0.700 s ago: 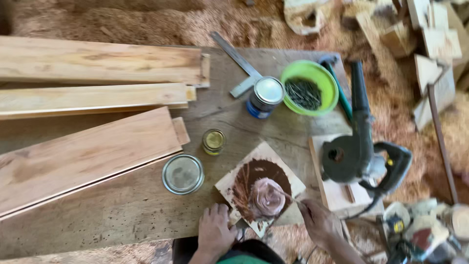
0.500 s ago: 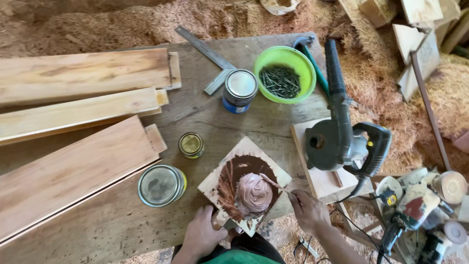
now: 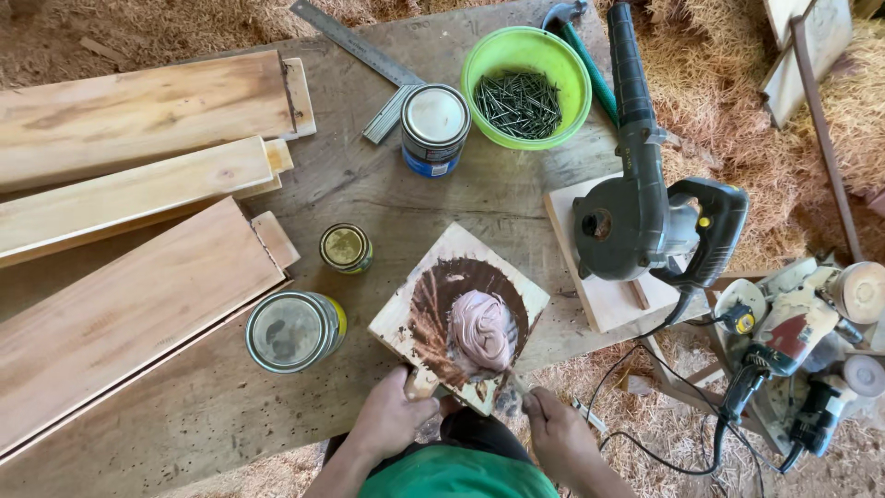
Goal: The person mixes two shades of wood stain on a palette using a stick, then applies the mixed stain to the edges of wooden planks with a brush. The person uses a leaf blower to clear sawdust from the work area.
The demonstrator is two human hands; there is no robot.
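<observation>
Putty (image 3: 482,330) is piling up on the board (image 3: 461,318); left hand (image 3: 392,420) is gripping its edge (keep steadying), right hand (image 3: 553,433) is clenching a thin spreader.

Views: one only — a camera worn on the person's head.
Direction: almost straight down over the wooden surface (image 3: 387,203).
Nearness: mid range; most of the surface fits, boards (image 3: 138,111) at the left edge, sawdust floor (image 3: 737,83) at the right.
Near edge: the person's left hand (image 3: 387,420) and right hand (image 3: 558,433) enter from the bottom, nearest the lens.
Shared part: nothing to compare — a single view.
</observation>
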